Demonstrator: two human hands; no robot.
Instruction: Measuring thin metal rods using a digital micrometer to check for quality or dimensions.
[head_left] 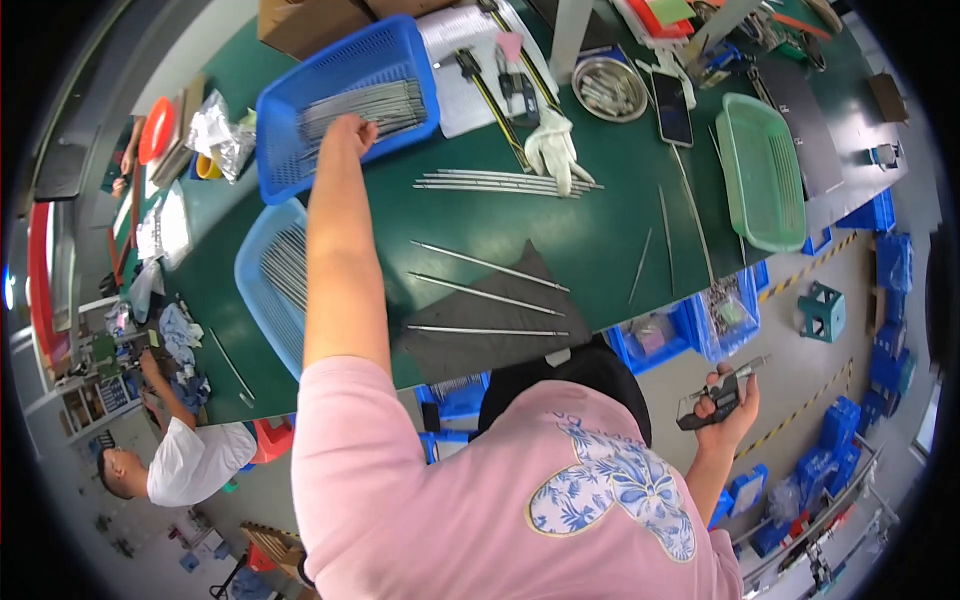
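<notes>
Left hand [346, 133] over the blue basket [424, 65]: fingers curled, grasp unclear to me; crowded rods [388, 103] could snag. Right hand [738, 420], right of the basket, grips a micrometer [727, 397], droppable if loosened.

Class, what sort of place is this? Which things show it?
Probably a workshop or factory inspection area: thin metal rods lie in a blue basket, a caliper lies nearby, and the right hand holds what looks like a micrometer.

A green stool [821, 312] stands on grey floor [785, 365] between striped lines [808, 268].
</notes>
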